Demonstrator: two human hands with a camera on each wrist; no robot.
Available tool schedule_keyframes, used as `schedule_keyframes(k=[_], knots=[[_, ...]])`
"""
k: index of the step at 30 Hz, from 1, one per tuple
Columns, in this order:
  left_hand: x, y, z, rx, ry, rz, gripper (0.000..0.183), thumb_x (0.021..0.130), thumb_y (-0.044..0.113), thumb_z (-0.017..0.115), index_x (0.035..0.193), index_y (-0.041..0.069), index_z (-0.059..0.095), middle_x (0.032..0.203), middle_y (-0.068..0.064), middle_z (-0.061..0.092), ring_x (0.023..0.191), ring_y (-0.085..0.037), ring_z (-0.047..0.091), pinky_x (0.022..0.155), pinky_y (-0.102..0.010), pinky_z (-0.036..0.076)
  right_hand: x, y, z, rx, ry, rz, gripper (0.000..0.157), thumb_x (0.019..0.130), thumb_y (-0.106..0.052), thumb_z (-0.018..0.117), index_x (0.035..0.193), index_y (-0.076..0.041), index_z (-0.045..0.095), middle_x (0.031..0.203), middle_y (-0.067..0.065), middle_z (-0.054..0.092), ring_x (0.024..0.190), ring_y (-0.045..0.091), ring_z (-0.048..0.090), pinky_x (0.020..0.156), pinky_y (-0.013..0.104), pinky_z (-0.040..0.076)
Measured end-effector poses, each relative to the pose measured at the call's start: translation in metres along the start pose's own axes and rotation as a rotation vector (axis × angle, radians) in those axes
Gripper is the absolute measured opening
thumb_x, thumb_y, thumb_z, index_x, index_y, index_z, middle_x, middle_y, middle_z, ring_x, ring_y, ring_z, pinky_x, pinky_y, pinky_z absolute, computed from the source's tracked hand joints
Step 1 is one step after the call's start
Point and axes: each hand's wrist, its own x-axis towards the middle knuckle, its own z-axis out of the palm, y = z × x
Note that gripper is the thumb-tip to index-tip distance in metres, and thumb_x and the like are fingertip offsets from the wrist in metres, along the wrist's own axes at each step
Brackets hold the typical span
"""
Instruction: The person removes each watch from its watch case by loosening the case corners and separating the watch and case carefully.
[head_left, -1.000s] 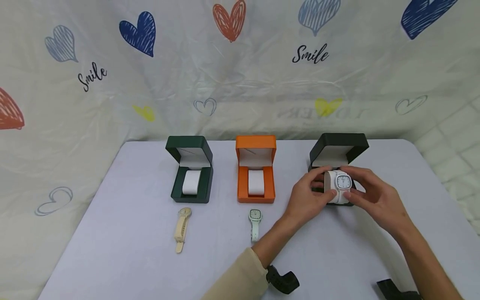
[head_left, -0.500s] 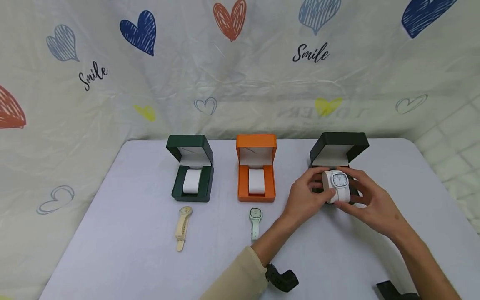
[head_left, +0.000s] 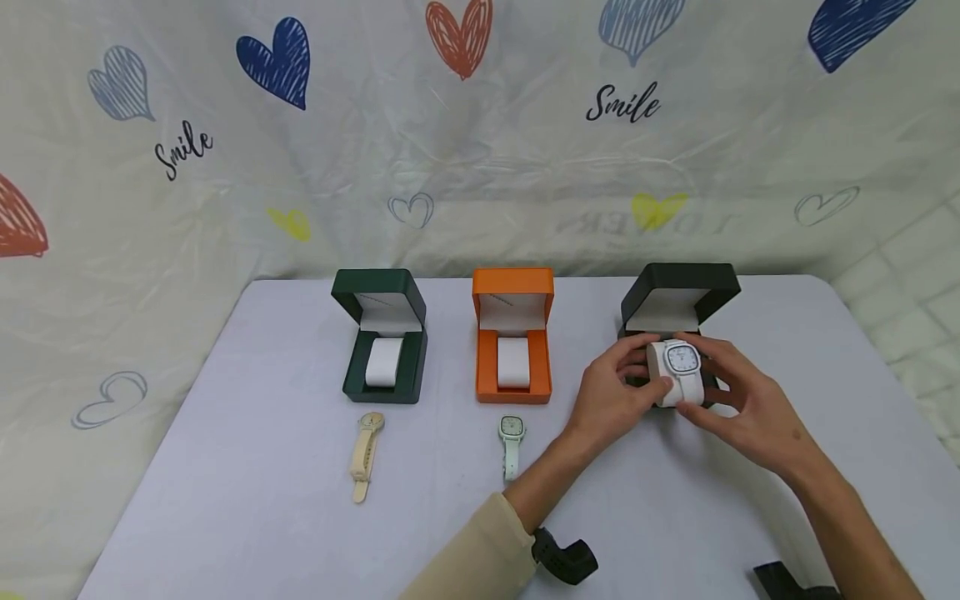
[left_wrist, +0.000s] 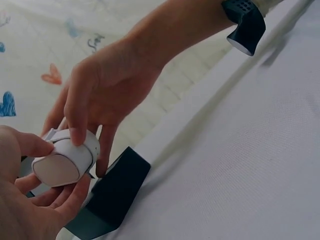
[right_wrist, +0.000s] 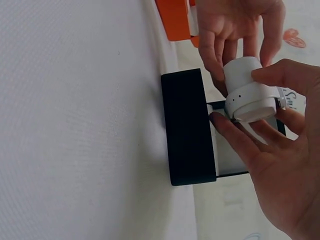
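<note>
A white wristwatch (head_left: 682,359) with a squarish dial is wrapped around a white watch cushion (right_wrist: 240,71), in front of an open dark green watch box (head_left: 681,279). My left hand (head_left: 609,390) holds the cushion's left end between thumb and fingers. On the other side, my right hand (head_left: 757,406) grips the watch, fingers above and thumb at the strap's lower edge. The left wrist view shows the cushion's flat round end (left_wrist: 57,170) facing the camera. In the right wrist view the strap (right_wrist: 245,100) circles the cushion above the box. Fingers hide part of the strap.
A green watch box (head_left: 384,371) and an orange one (head_left: 513,396) stand open to the left, each with a white cushion. Before them lie a beige watch (head_left: 365,454) and a pale green watch (head_left: 512,442). A heart-printed sheet (head_left: 495,167) hangs behind the table.
The white watch and cushion have turned slightly and shifted a little left. My right thumb has slid down and left along the strap. My left hand has hardly moved.
</note>
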Motion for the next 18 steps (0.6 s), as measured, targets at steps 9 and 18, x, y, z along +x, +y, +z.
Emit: schedule_keyframes(k=[9, 18], knots=[[0.0004, 0.0014, -0.0024, 0.004, -0.037, 0.008, 0.050, 0.093, 0.010, 0.075, 0.140, 0.024, 0.064, 0.122, 0.003, 0.071, 0.100, -0.002, 0.066, 0.078, -0.014, 0.056, 0.0001, -0.0016, -0.0020, 0.047, -0.004, -0.039, 0.089, 0.072, 0.025, 0.078, 0.152, -0.002, 0.048, 0.144, -0.006, 0.054, 0.118, -0.002, 0.057, 0.085, 0.005, 0.052], [-0.0011, 0.0022, -0.0056, -0.056, -0.059, -0.018, 0.048, 0.091, 0.004, 0.075, 0.135, 0.022, 0.066, 0.116, 0.002, 0.071, 0.087, 0.004, 0.065, 0.073, -0.014, 0.056, -0.0004, -0.0006, -0.0041, 0.101, -0.041, -0.021, 0.091, 0.072, 0.023, 0.080, 0.152, 0.000, 0.046, 0.148, 0.001, 0.051, 0.116, 0.003, 0.056, 0.084, 0.010, 0.055]])
